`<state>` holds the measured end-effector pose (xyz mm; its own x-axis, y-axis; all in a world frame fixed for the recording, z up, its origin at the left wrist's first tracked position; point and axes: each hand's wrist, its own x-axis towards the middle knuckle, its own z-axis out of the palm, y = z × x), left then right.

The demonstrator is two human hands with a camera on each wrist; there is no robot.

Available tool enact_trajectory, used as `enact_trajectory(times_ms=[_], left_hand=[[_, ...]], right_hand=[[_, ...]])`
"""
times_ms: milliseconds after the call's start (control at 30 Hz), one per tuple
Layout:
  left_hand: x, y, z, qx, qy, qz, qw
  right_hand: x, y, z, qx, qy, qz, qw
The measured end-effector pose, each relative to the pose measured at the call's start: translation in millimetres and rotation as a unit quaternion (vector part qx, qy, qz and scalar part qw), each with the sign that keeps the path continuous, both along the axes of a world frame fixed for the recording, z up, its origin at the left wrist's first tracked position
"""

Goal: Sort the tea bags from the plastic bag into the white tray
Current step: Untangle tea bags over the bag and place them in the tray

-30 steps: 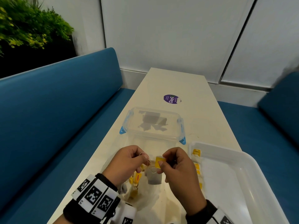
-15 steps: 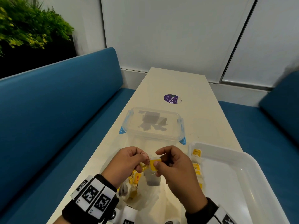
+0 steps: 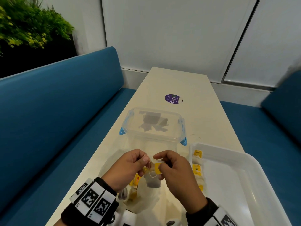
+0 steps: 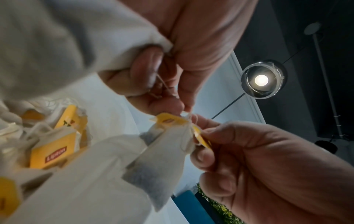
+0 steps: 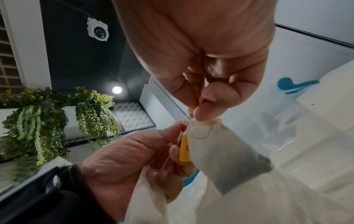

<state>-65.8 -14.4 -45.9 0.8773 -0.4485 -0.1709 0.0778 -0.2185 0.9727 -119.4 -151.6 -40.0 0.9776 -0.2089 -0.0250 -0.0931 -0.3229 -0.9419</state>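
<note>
Currently, a tea bag (image 3: 152, 182) is held above the near end of the table (image 3: 192, 121) between both hands. Its yellow tag (image 3: 157, 168) is pinched by the right hand (image 3: 176, 172) between thumb and fingertips — the paper pouch hangs below, dark tea showing at its lower end. The string (image 4: 162, 84) is pinched by the left hand (image 3: 130, 167); a second pouch is also gripped in that hand, as seen in the left wrist view. Both hands are closed on these items and nearly touching each other.

Under the hands, the plastic bag (image 3: 114, 159) is spread on the table, clear and hard to outline. More tea bags (image 3: 135, 185) with yellow tags are lying in it, just below the left hand.

To the right, the white tray (image 3: 254, 162) is set on the table's near right edge. A row of tea bags (image 3: 197, 170) is laid along its left wall, yellow tags up; the count cannot be told.

Just beyond the hands, a clear container (image 3: 154, 126) with blue clips is placed mid-table — dark squares are visible inside it, contents unclear. Farther off, a purple sticker (image 3: 173, 99) is stuck to the tabletop. Blue bench seats (image 3: 57, 115) are seen on both sides, and green plants (image 3: 31, 28) at the far left.
</note>
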Motion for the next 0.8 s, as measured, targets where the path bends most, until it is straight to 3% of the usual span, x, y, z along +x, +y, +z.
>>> enact_trajectory(times_ms=[367, 533, 667, 800], left_hand=[[4.1, 0.0, -4.5, 0.007, -0.035, -0.011, 0.999], [3.8, 0.5, -3.7, -0.036, -0.034, -0.004, 0.999], [7.4, 0.1, -5.2, -0.034, -0.033, 0.026, 0.999], [10.0, 0.5, -5.1, -0.011, -0.033, 0.005, 0.999]], right_hand=[[10.6, -0.3, 3.1, -0.069, 0.014, 0.029, 0.997], [11.8, -2.7, 3.6, -0.075, 0.007, 0.023, 0.997], [12.5, -3.0, 4.1, -0.080, 0.010, 0.038, 0.996], [13.8, -3.3, 2.0, -0.097, 0.009, 0.036, 0.995]])
